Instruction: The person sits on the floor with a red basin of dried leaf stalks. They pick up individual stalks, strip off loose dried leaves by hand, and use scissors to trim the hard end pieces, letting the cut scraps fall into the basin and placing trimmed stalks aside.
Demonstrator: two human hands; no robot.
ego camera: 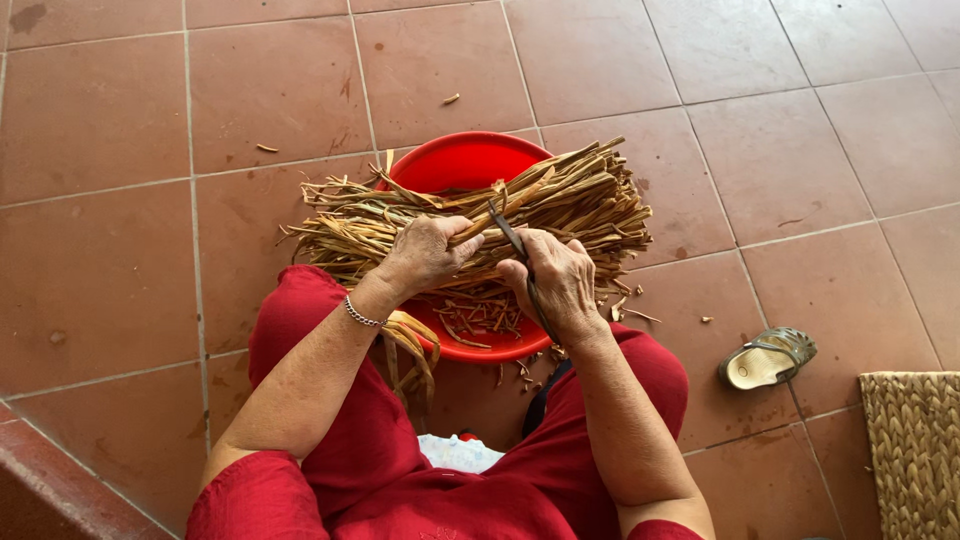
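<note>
Left hand (pixel 428 252) clenched around one dried strip of the bundle of dried leaf strips (pixel 470 215), lying across the red basin (pixel 455 165). Right hand (pixel 560 285) grasping a thin dark blade (pixel 520 255). Better to keep the strip taut, cut away from the fingers, let scraps fall inside the basin.

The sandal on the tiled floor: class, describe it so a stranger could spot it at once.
Start at the red basin under the bundle of dried stalks, then look right and lower across the reddish floor tiles. The sandal lies alone beside a woven mat: the only footwear, with a pale insole and dark straps.
</note>
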